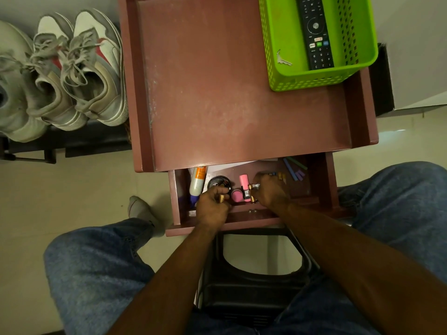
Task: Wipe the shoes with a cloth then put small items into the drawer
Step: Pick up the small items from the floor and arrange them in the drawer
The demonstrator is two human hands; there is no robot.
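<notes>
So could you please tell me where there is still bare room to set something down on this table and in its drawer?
The tabletop is mostly bare left of and in front of the green basket holding the remote control. In the drawer, only the right end shows bare floor, below the chalk sticks. The left and middle are crowded: white bottle, round tin, pink items, both hands.

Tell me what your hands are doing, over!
Left hand pinching a battery. Right hand holding batteries inside open drawer. Nothing blocking.
</notes>
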